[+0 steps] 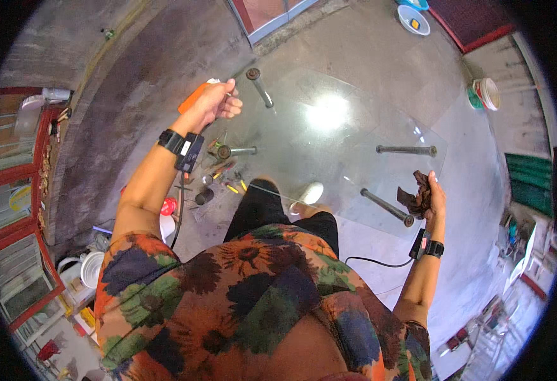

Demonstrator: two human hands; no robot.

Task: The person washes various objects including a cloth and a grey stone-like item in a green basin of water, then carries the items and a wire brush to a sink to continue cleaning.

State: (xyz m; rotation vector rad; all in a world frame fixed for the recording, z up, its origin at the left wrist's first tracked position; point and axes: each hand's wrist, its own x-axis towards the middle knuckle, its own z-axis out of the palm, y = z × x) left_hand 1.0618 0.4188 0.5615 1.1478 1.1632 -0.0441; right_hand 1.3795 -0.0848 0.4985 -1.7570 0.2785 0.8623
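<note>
My left hand point(219, 101) is curled at an orange container point(194, 97) with a white top, partly hidden behind the hand. It is raised beside the far-left metal leg point(261, 90) of a glass tabletop point(307, 147). A crumpled dark brown cloth point(415, 196) is in my right hand point(437, 196), at the right edge of the glass. Near that hand are two more metal legs, one tilted toward me point(387, 207) and one lying across the view point(406, 151). Another leg point(238, 151) is at the near left. The legs appear to point up from the glass.
Several hand tools, including yellow-handled ones point(232, 188), lie on the floor left of my legs, near a dark cup-like object point(204, 196). A white bucket point(489, 94) stands at the right wall. Basins point(413, 20) sit at the back. Cables run from both wrist devices.
</note>
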